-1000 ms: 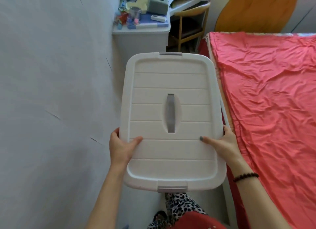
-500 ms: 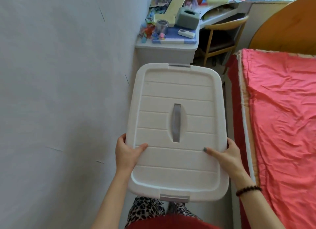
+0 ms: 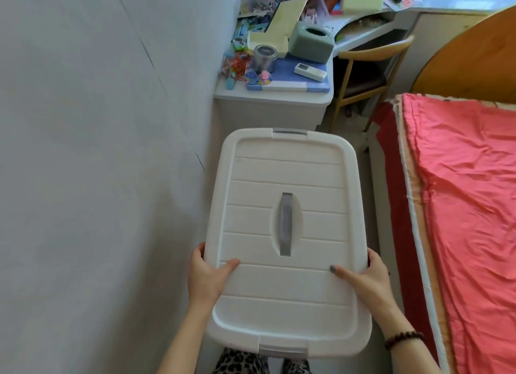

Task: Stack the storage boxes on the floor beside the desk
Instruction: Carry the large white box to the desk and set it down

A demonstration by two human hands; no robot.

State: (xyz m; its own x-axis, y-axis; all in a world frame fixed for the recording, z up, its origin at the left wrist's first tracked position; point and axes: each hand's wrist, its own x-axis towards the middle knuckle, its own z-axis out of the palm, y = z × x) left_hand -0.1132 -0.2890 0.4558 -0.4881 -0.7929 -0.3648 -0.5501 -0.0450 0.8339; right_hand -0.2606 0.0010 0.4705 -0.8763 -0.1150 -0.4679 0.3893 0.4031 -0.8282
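Wrinkly pink-red bed sheet (image 3: 460, 206) takes up the whole right side, with 1 wooden chair (image 3: 371, 52) up past it. Green tissue box (image 3: 311, 44), white remote (image 3: 310, 72) and metal tin (image 3: 264, 56) sit close together around a blue pad (image 3: 290, 84).

A narrow bedroom corner, as we look down on it

We see a pale grey wall (image 3: 97, 150) filling the left half of the frame, marked by a few thin dark cracks. At upper centre a white desk (image 3: 268, 109) stands against it, its top crowded with small clutter, and runs on toward the upper right. A wooden chair (image 3: 374, 52) is tucked under it. Down the right side lies a bed (image 3: 460, 206) under a creased coral-red sheet, its rounded wooden headboard (image 3: 474, 66) at upper right. A strip of light floor (image 3: 375, 195) shows beside the bed. The light is soft and even.
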